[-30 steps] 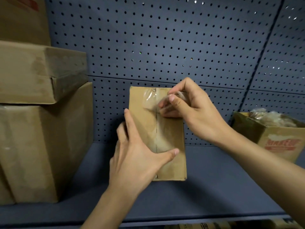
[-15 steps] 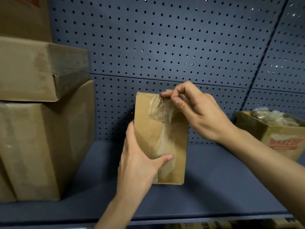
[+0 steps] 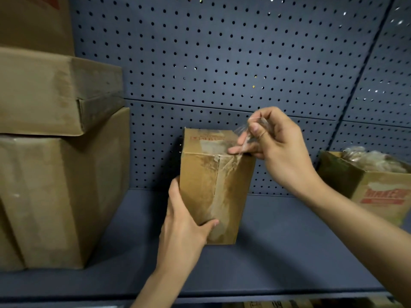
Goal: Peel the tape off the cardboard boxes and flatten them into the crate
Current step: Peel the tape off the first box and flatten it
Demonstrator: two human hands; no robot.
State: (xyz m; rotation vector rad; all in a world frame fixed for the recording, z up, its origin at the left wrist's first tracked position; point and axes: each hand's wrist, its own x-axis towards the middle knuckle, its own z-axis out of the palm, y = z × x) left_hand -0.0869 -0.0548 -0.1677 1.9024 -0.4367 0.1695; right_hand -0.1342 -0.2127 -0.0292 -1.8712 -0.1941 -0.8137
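pegboard wall (image 3: 222,52): closed off the back of the shelf, so nothing could slide further in.
shelf (image 3: 289,258): carried every carton in view; the crate named in the task was not in view.
stacked boxes (image 3: 55,185): sat piled at the left, well apart from the work, apparently awaiting their turn.
open carton (image 3: 378,196): stood at the right edge with crumpled clear film heaped inside, likely serving as a bin for stripped tape.
small box (image 3: 200,185): stood on end mid-shelf, its taped seam turned toward the person so the strip could be reached.
right hand (image 3: 282,152): its grip pinched the freed end of the tape above the box's top right corner, one finger lying on the top edge, seemingly to draw the strip up and away from the seam.
left hand (image 3: 184,232): its grip clasped the box's lower left corner, thumb across the front, bracing it against the pull.
tape (image 3: 224,192): clear and lifted at the top, the rest stuck down the front seam; peeling appeared barely under way, flattening not yet begun.
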